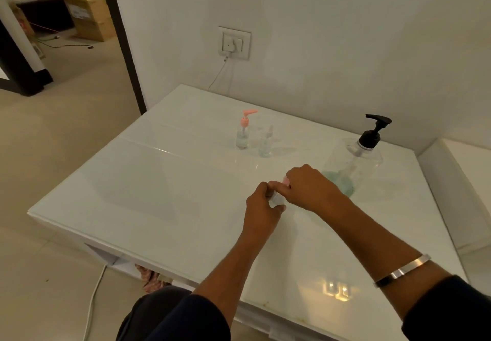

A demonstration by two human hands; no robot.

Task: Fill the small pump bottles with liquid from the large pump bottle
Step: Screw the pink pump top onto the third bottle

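Glossy white table (164, 189) is filling mid-frame; large clear pump bottle with black pump (356, 160) is standing right of centre. At centre, left hand (261, 207) is gripping a small clear bottle (275, 201) while right hand (308, 187) fingers are pinching its pink top (286, 180).

Count on the tabletop (186, 207):
- Large pump bottle (353, 165): 1, black pump head, far right.
- Small pump bottles: 3 in all. One with a pink pump (243, 133) and one clear-topped (265, 144), side by side at far centre; one held between the hands (276, 199), mostly hidden, pink top just visible.
- Hands: 2, left hand (261, 207) and right hand (310, 186).
- Bracelet (401, 270): 1, on the right forearm.
- Wall socket plate (234, 43): 1.
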